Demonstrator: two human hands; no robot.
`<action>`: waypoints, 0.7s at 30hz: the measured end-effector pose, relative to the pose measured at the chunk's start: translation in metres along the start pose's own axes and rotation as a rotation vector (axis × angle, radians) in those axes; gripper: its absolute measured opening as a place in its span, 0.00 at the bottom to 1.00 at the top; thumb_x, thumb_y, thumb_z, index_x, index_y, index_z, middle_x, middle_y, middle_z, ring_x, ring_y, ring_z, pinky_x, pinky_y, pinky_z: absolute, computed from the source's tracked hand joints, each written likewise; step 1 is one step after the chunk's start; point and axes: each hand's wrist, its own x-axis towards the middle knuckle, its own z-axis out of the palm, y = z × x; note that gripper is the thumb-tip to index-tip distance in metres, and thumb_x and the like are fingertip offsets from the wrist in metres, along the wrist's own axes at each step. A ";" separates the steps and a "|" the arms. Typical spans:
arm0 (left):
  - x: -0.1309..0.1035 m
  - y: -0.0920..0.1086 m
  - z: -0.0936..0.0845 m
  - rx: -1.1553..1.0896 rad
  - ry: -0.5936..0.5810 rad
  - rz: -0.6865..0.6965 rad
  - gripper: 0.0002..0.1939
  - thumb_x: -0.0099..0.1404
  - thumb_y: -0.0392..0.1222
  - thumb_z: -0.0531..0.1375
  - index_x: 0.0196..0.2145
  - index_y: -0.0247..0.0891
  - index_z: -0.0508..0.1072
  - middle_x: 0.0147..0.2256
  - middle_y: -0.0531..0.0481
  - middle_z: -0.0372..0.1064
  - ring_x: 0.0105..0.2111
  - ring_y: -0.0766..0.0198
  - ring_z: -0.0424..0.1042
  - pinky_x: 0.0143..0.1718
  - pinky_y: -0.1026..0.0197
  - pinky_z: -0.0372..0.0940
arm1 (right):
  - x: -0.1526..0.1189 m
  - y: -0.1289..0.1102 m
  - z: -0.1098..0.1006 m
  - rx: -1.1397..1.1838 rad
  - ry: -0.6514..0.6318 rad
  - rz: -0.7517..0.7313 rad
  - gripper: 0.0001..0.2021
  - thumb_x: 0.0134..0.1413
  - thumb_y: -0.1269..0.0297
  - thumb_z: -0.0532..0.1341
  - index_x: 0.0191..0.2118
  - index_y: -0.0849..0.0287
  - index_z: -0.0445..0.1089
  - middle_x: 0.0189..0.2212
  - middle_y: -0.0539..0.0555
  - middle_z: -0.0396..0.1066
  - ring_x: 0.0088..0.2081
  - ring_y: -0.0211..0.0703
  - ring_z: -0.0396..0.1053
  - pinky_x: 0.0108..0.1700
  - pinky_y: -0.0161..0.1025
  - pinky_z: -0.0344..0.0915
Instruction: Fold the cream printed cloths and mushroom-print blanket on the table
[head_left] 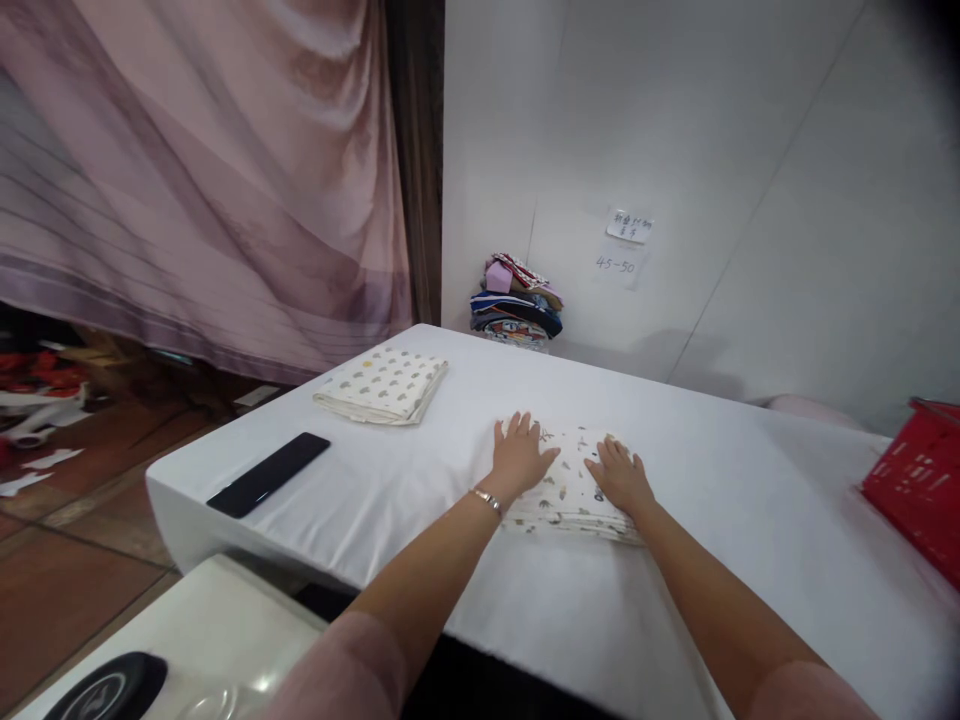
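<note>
A folded white cloth with small printed figures (pixel 574 490) lies on the white-covered table (pixel 720 480). My left hand (pixel 519 455), with a bracelet at the wrist, rests flat on its left side, fingers spread. On the right side of the same cloth lies my right hand (pixel 621 477), palm down with its fingers apart. Neither hand grasps anything. Further left on the table is another folded cloth (pixel 390 385), white with a grey pattern, and no hand touches it.
A black flat object (pixel 270 474) lies at the table's left edge. At the right is a red basket (pixel 919 485). Stacked folded fabrics (pixel 517 305) stand behind the table by the wall. A pink curtain (pixel 247 180) hangs at the left, and a white surface (pixel 195 630) is at lower left.
</note>
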 end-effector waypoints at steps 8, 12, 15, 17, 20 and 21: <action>0.014 -0.032 0.045 -0.055 -0.041 -0.160 0.33 0.64 0.60 0.42 0.61 0.41 0.52 0.65 0.46 0.36 0.64 0.50 0.35 0.59 0.40 0.42 | -0.003 -0.002 -0.002 -0.044 0.030 -0.029 0.25 0.61 0.51 0.43 0.59 0.58 0.56 0.63 0.60 0.49 0.63 0.53 0.44 0.59 0.61 0.41; 0.014 -0.031 0.045 -0.050 -0.042 -0.160 0.33 0.64 0.59 0.42 0.61 0.40 0.52 0.65 0.46 0.37 0.64 0.50 0.35 0.59 0.40 0.43 | 0.004 -0.012 -0.016 -0.105 0.032 -0.082 0.25 0.61 0.53 0.45 0.56 0.61 0.60 0.60 0.61 0.54 0.63 0.55 0.45 0.61 0.58 0.37; 0.015 -0.030 0.044 -0.032 -0.032 -0.166 0.33 0.63 0.60 0.42 0.61 0.41 0.52 0.65 0.46 0.37 0.64 0.51 0.35 0.59 0.40 0.43 | 0.019 -0.027 -0.030 -0.069 0.045 -0.143 0.26 0.61 0.52 0.43 0.59 0.62 0.57 0.62 0.61 0.50 0.64 0.53 0.41 0.62 0.53 0.35; 0.014 -0.030 0.044 -0.020 -0.020 -0.166 0.34 0.63 0.60 0.42 0.61 0.41 0.52 0.65 0.46 0.38 0.64 0.51 0.35 0.59 0.41 0.44 | 0.029 -0.033 -0.033 -0.019 0.035 -0.170 0.29 0.61 0.50 0.42 0.61 0.62 0.53 0.64 0.60 0.45 0.65 0.50 0.37 0.63 0.51 0.35; 0.013 -0.031 0.045 -0.019 -0.013 -0.156 0.34 0.63 0.60 0.42 0.61 0.40 0.52 0.65 0.45 0.39 0.64 0.51 0.36 0.59 0.41 0.44 | 0.036 -0.032 -0.025 0.024 -0.059 -0.157 0.30 0.61 0.48 0.42 0.62 0.61 0.51 0.64 0.58 0.44 0.65 0.51 0.37 0.62 0.52 0.35; 0.013 -0.031 0.045 -0.021 -0.011 -0.152 0.34 0.63 0.60 0.42 0.61 0.40 0.52 0.65 0.45 0.39 0.64 0.51 0.36 0.59 0.41 0.44 | 0.036 -0.030 -0.020 0.028 -0.086 -0.141 0.30 0.61 0.48 0.42 0.62 0.61 0.50 0.64 0.58 0.44 0.65 0.51 0.38 0.62 0.53 0.36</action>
